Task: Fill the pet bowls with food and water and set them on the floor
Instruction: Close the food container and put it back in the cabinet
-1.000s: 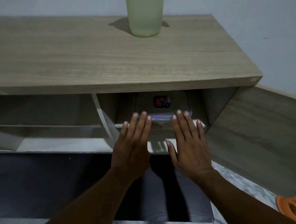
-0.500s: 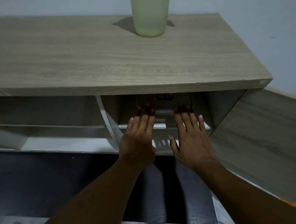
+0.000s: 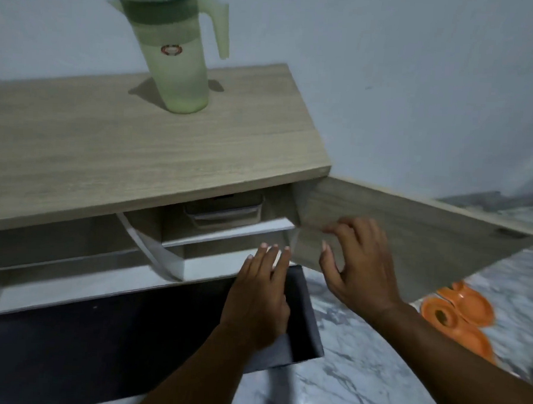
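A clear lidded container point(image 3: 224, 210) sits on the upper shelf inside the open cabinet, partly hidden under the cabinet top point(image 3: 138, 152). My left hand point(image 3: 260, 297) hovers flat with straight fingers just in front of the shelf edge and holds nothing. Further right, my right hand point(image 3: 360, 268) has its fingers spread and loosely bent against the open cabinet door point(image 3: 427, 228); it is empty too. A pale green lidded pitcher point(image 3: 173, 64) stands on the cabinet top. Orange pet bowls point(image 3: 456, 317) lie on the floor at the right, partly behind the door.
The cabinet door swings out to the right over the marble-patterned floor point(image 3: 357, 385). A dark mat point(image 3: 97, 347) lies in front of the cabinet below my arms. A pale wall backs the cabinet.
Both hands have pulled back out of the cabinet from the container. The right hand has shifted right to the door. The view has risen and turned, showing the whole pitcher.
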Action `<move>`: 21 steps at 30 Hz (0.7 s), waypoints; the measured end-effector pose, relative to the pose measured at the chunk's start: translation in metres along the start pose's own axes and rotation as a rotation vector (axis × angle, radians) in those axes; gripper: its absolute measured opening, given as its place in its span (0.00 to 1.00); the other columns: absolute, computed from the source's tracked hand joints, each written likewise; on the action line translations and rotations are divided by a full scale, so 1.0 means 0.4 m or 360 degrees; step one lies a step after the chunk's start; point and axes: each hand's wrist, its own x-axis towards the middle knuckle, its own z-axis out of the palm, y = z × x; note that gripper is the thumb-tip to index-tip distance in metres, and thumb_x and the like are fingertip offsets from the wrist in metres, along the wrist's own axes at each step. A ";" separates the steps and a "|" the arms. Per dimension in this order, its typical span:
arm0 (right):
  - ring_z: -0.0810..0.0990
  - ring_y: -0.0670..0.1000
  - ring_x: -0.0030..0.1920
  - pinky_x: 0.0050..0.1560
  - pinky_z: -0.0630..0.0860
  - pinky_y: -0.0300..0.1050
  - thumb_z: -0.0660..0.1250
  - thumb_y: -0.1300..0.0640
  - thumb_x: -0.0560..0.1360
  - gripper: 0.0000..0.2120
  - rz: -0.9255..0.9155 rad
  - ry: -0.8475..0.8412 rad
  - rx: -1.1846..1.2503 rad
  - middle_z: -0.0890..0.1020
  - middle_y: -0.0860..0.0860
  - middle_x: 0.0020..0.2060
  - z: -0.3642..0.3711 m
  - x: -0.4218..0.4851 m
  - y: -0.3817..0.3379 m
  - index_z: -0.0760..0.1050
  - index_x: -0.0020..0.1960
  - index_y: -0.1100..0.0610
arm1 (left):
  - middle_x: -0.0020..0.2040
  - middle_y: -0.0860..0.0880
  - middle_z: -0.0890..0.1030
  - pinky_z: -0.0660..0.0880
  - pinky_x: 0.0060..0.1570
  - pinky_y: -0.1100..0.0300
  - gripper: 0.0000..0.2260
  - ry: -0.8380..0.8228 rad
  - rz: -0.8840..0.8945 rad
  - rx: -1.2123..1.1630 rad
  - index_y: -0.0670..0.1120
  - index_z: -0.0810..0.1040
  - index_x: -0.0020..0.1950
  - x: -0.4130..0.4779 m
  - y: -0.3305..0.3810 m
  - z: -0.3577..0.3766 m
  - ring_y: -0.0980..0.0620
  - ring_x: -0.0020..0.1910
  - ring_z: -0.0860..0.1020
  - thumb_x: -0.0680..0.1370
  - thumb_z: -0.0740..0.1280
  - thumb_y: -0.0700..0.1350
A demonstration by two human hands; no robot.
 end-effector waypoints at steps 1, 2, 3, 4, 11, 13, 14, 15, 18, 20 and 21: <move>0.76 0.59 0.52 0.50 0.69 0.52 0.68 0.56 0.74 0.12 0.0049 0.0103 -0.0073 0.78 0.58 0.51 -0.060 0.001 0.033 0.80 0.55 0.60 | 0.78 0.39 0.62 0.61 0.73 0.42 0.36 0.0007 0.0074 -0.0062 0.41 0.59 0.80 0.018 0.056 -0.011 0.39 0.77 0.59 0.71 0.61 0.48; 0.75 0.61 0.53 0.51 0.69 0.53 0.69 0.57 0.73 0.13 0.0101 0.0180 -0.0145 0.78 0.59 0.52 -0.109 0.007 0.064 0.80 0.55 0.60 | 0.79 0.41 0.61 0.60 0.74 0.43 0.36 0.0041 0.0120 -0.0104 0.42 0.57 0.80 0.040 0.106 -0.023 0.40 0.78 0.58 0.72 0.60 0.48; 0.75 0.62 0.56 0.53 0.69 0.54 0.70 0.57 0.73 0.14 0.0167 0.0234 -0.0214 0.77 0.59 0.54 -0.159 0.014 0.102 0.79 0.57 0.60 | 0.80 0.43 0.57 0.58 0.75 0.44 0.37 0.0067 0.0150 -0.0132 0.44 0.53 0.81 0.069 0.161 -0.038 0.42 0.79 0.54 0.73 0.59 0.48; 0.75 0.62 0.59 0.55 0.68 0.56 0.70 0.57 0.73 0.15 0.0243 0.0239 -0.0285 0.77 0.59 0.56 -0.198 0.024 0.138 0.78 0.59 0.60 | 0.81 0.45 0.53 0.54 0.77 0.46 0.38 0.0103 0.0171 -0.0156 0.47 0.49 0.82 0.098 0.210 -0.051 0.44 0.80 0.50 0.74 0.60 0.47; 0.80 0.59 0.57 0.56 0.69 0.53 0.58 0.48 0.82 0.14 0.0708 -0.0478 -0.0426 0.84 0.52 0.53 -0.308 0.041 0.354 0.79 0.58 0.51 | 0.82 0.49 0.42 0.46 0.78 0.46 0.41 0.0046 0.0131 0.0061 0.53 0.42 0.81 0.297 0.376 -0.134 0.45 0.80 0.40 0.76 0.64 0.47; 0.81 0.60 0.51 0.47 0.71 0.51 0.58 0.49 0.82 0.12 0.0724 -0.0454 -0.0301 0.84 0.52 0.48 -0.324 0.025 0.373 0.80 0.54 0.50 | 0.82 0.49 0.44 0.46 0.78 0.45 0.39 -0.0025 0.0093 0.0122 0.52 0.44 0.81 0.312 0.394 -0.129 0.44 0.80 0.41 0.77 0.64 0.48; 0.81 0.60 0.47 0.42 0.71 0.49 0.58 0.48 0.83 0.13 0.0735 -0.0442 -0.0250 0.84 0.51 0.43 -0.327 0.020 0.373 0.80 0.49 0.51 | 0.82 0.49 0.44 0.47 0.78 0.45 0.39 -0.0023 0.0071 0.0118 0.52 0.44 0.81 0.305 0.396 -0.124 0.44 0.80 0.40 0.77 0.64 0.48; 0.80 0.60 0.43 0.38 0.69 0.48 0.58 0.46 0.83 0.17 0.0763 -0.0468 -0.0194 0.82 0.51 0.37 -0.329 0.012 0.369 0.78 0.42 0.51 | 0.82 0.49 0.44 0.47 0.78 0.46 0.39 -0.0015 0.0048 0.0109 0.52 0.45 0.81 0.292 0.399 -0.117 0.44 0.80 0.40 0.76 0.64 0.47; 0.75 0.58 0.34 0.35 0.65 0.48 0.56 0.41 0.83 0.26 0.0879 -0.0692 0.0006 0.73 0.50 0.26 -0.342 -0.011 0.336 0.69 0.32 0.57 | 0.82 0.48 0.43 0.48 0.78 0.48 0.39 0.0012 0.0033 0.0049 0.50 0.46 0.81 0.241 0.397 -0.104 0.46 0.80 0.38 0.75 0.64 0.43; 0.74 0.55 0.31 0.34 0.65 0.47 0.56 0.39 0.82 0.29 0.0919 -0.0874 0.0198 0.73 0.51 0.24 -0.360 -0.034 0.300 0.69 0.33 0.60 | 0.82 0.47 0.46 0.49 0.78 0.49 0.37 0.0056 0.0065 -0.0002 0.48 0.50 0.81 0.204 0.386 -0.109 0.47 0.80 0.40 0.74 0.62 0.39; 0.74 0.53 0.29 0.33 0.65 0.46 0.57 0.38 0.82 0.30 0.0950 -0.0942 0.0302 0.72 0.51 0.24 -0.368 -0.047 0.283 0.70 0.33 0.61 | 0.82 0.46 0.48 0.50 0.78 0.50 0.36 0.0091 0.0085 -0.0032 0.47 0.53 0.81 0.191 0.381 -0.110 0.47 0.81 0.42 0.74 0.61 0.38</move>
